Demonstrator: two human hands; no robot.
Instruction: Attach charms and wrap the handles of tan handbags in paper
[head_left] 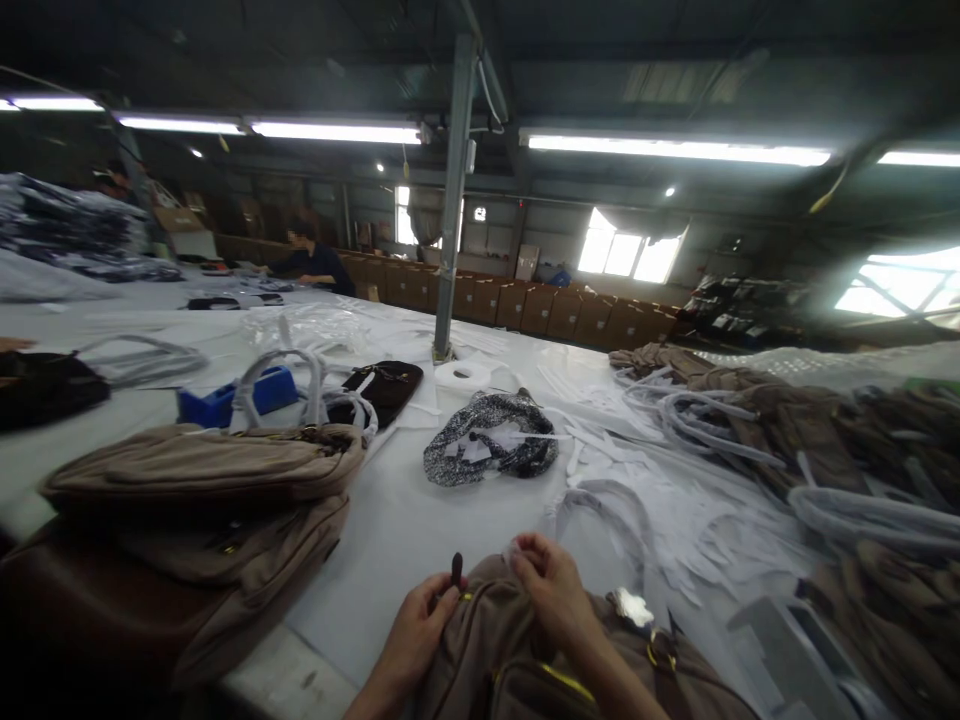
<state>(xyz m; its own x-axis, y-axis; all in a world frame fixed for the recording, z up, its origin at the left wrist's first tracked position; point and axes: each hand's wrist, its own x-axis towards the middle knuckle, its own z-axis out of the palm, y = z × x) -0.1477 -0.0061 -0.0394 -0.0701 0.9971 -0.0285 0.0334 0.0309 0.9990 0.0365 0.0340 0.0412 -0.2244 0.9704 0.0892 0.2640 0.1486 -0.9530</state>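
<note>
A taupe fabric bag (pixel 480 640) with yellow-gold zips lies at the table's near edge, under both hands. My left hand (pixel 420 625) is closed at its left side, pinching a dark brown zipper pull (pixel 457 570) that sticks up above the fingers. At the bag's top, my right hand (pixel 559 595) is closed with fingertips together on a small whitish piece of wrapping (pixel 511 556), too blurred to tell its material. A wrapped handle (pixel 637 510) arches up behind the bag. Right of my right hand, shiny foil-like wrapping (pixel 632 608) covers part of the bag's hardware.
Taupe and brown bags (pixel 217 470) are stacked at left, beside a blue tape dispenser (pixel 236 397). Ahead lie a speckled black-and-white cloth (pixel 487 440), a white roll (pixel 461 375) and paper scraps (pixel 660 500). More bags (pixel 810 420) pile up at right. A person (pixel 319 265) works far off, left of a post (pixel 454 200).
</note>
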